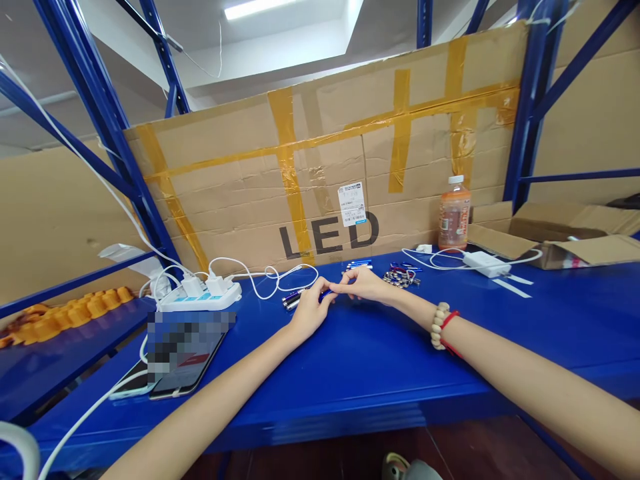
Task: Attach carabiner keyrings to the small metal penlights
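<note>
My left hand (311,308) and my right hand (364,285) meet above the blue shelf top (345,373). Between their fingertips is a small blue tube (326,293), mostly hidden by the fingers. Both hands are closed on it, the left around one end and the right pinching the other. Just left of my left hand lie several slim dark blue and silver tubes (292,301). More blue tubes (359,265) lie behind my right hand. To its right is a small heap of metal rings and clips (400,276), with blue pieces beside it.
A white power strip (200,297) with chargers and cables stands at left, behind a phone and a dark tablet (193,363). An orange drink bottle (454,217), a white adapter (486,264) and an open cardboard box (565,233) are at right. Taped cardboard (240,200) walls the back.
</note>
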Motion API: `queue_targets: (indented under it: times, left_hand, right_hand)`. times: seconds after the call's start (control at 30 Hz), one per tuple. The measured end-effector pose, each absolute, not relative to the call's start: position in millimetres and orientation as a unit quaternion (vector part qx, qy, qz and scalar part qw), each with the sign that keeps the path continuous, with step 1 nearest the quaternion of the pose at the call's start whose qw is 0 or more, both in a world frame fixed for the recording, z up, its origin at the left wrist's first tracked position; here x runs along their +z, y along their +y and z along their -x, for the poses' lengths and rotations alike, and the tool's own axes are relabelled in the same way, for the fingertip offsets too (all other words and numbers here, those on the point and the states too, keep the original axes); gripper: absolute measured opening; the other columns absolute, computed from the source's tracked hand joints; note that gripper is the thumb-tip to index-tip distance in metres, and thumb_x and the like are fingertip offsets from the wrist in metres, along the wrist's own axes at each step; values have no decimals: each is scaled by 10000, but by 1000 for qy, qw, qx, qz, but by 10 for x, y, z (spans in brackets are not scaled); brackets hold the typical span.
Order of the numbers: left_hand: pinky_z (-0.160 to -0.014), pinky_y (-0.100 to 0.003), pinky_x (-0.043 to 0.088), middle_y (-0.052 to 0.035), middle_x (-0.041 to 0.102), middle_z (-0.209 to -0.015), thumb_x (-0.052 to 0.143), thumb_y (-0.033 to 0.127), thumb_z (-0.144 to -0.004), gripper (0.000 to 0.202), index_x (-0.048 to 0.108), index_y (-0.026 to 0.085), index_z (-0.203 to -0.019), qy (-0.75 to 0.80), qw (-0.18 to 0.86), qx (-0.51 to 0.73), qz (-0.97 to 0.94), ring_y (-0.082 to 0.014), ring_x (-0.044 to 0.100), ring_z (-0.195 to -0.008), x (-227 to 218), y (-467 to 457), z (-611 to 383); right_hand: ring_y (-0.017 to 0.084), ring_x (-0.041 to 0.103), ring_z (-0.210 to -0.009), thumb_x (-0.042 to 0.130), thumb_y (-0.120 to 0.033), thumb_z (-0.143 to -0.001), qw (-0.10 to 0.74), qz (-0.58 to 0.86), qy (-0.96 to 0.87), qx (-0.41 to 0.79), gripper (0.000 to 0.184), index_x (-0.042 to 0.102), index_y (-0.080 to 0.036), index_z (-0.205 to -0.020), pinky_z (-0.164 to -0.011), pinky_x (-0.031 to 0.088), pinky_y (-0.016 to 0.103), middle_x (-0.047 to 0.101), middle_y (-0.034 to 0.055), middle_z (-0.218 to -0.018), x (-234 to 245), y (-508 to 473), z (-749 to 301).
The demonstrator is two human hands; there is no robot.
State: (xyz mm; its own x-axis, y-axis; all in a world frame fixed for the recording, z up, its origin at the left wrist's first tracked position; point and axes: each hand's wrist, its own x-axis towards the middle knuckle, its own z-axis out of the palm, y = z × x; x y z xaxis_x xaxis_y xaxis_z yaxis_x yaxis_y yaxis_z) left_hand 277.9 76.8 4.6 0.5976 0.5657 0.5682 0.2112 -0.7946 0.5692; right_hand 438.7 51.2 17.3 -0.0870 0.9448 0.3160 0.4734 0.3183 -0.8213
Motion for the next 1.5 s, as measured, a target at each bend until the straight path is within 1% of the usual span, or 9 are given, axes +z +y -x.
queue_targets:
  times: [0.2, 0.4, 0.57, 0.7, 0.8, 0.97, 1.17, 1.37, 1.5]
  left_hand:
    - [-661, -253, 402, 7, 581, -652, 403, 243, -818, 153, 541, 193, -858, 262, 178, 384, -867, -144, 557, -640, 69, 756, -2786]
    - [-644, -245, 396, 21, 553, -608, 378, 299, -832, 219, 534, 210, -958, 302, 171, 403, -847, -136, 544, -599, 110, 745, -2764]
    - [-622, -228, 408, 22, 581, -643, 347, 319, -842, 252, 540, 216, -966, 308, 185, 367, -858, -129, 551, -609, 109, 736, -2736]
    - [-719, -242, 419, 3, 635, -858, 346, 304, -845, 255, 554, 224, -971, 287, 184, 367, -866, -145, 578, -773, 88, 751, -2722]
    - [-786, -253, 411, -4, 632, -965, 342, 309, -852, 270, 545, 231, -1012, 270, 195, 363, -870, -155, 576, -872, 56, 777, -2712]
    - [-780, -283, 422, -29, 637, -955, 354, 315, -849, 272, 529, 216, -1032, 278, 202, 331, -879, -177, 584, -876, 18, 795, -2701]
    - [-757, -297, 425, -64, 610, -963, 311, 339, -862, 278, 511, 170, -955, 268, 207, 316, -886, -188, 568, -887, 8, 815, -2693]
    - [-779, -264, 409, -47, 609, -964, 258, 262, -887, 279, 515, 176, -951, 227, 214, 327, -892, -154, 561, -891, 46, 801, -2691]
    - [-698, -243, 415, -46, 624, -883, 278, 269, -884, 276, 530, 169, -932, 235, 187, 308, -903, -153, 578, -806, 60, 770, -2699]
  right_hand:
    - [49, 410, -359, 604, -554, -592, 462, 498, -693, 243, 414, 566, -143, -566, -366, 304, 188, 502, -27, -455, 187, 518, -4386]
    - [56, 468, -404, 626, -490, -612, 493, 460, -715, 185, 414, 645, -146, -842, -405, 375, 202, 595, 12, -665, 255, 505, -4424]
    - [57, 484, -395, 662, -475, -569, 483, 448, -721, 216, 370, 660, -121, -680, -383, 394, 212, 596, 48, -729, 267, 491, -4413]
    - [56, 482, -398, 665, -444, -587, 473, 462, -720, 209, 366, 675, -145, -798, -381, 412, 214, 593, 37, -730, 247, 509, -4421]
    - [59, 484, -413, 683, -450, -558, 469, 464, -718, 223, 339, 672, -141, -696, -369, 422, 215, 587, 41, -740, 228, 517, -4423]
    - [57, 491, -407, 698, -425, -550, 413, 488, -722, 263, 314, 623, -125, -604, -305, 341, 173, 559, 29, -708, 251, 536, -4445]
    - [60, 512, -446, 705, -381, -560, 373, 485, -735, 292, 279, 626, -120, -622, -335, 356, 162, 557, 25, -721, 371, 634, -4490]
    - [55, 514, -446, 698, -382, -577, 363, 469, -750, 294, 273, 621, -121, -600, -342, 366, 155, 555, 20, -703, 424, 634, -4514]
    - [54, 514, -432, 707, -394, -562, 375, 466, -753, 274, 285, 621, -122, -567, -328, 365, 152, 544, 19, -692, 418, 531, -4496]
